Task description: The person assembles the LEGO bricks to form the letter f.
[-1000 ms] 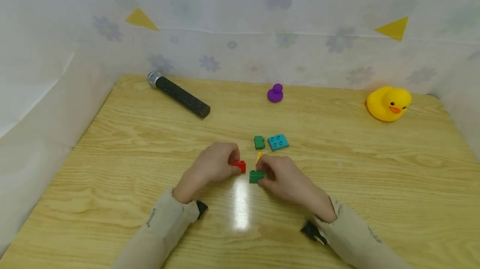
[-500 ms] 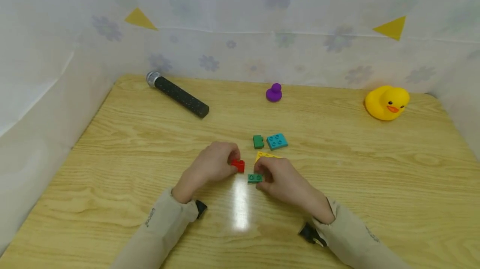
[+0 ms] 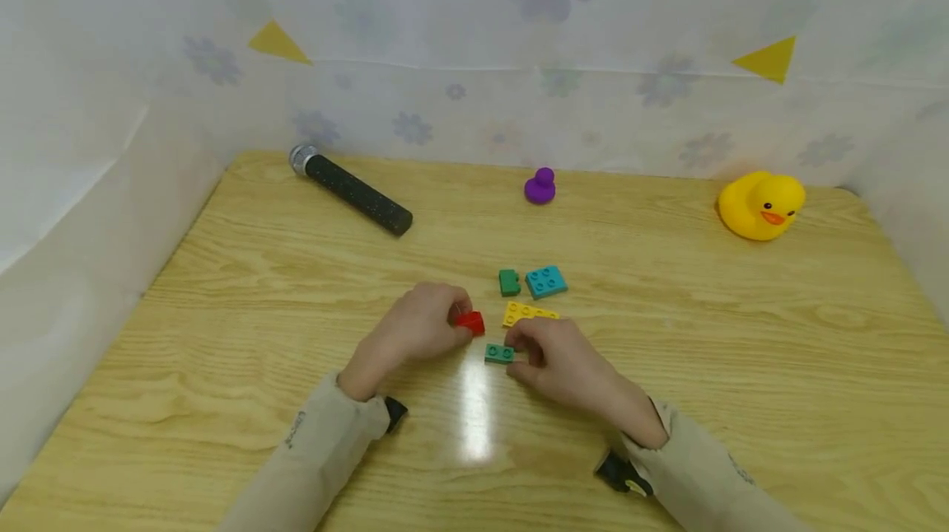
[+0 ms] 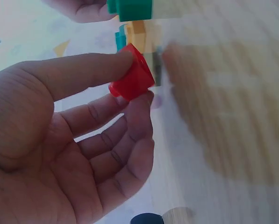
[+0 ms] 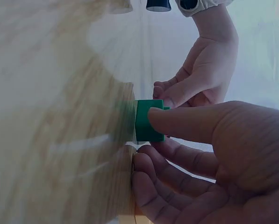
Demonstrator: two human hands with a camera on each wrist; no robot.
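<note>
My left hand (image 3: 426, 319) pinches a small red toy brick (image 3: 470, 323) between thumb and fingers. In the left wrist view the red brick (image 4: 133, 77) is tilted, one corner pointing up. To its right, my right hand (image 3: 559, 359) pinches a green two-stud brick (image 3: 499, 353) by its right end, studs facing up. The right wrist view has the thumb lying over the side of the green brick (image 5: 148, 120), low at the tabletop; whether it touches the wood I cannot tell. A yellow brick (image 3: 519, 312) lies just beyond the right fingers, which partly cover it.
Behind the hands, a second green brick (image 3: 508, 282) lies on its side next to a blue four-stud brick (image 3: 546, 282). Farther back on the wooden table (image 3: 245, 285) are a black microphone (image 3: 356, 193), a purple duck (image 3: 540, 186) and a yellow duck (image 3: 761, 205).
The green brick in my right hand has turned from showing its side to studs up and shifted slightly left. The red brick has tipped in my left fingers. More of the yellow brick shows.
</note>
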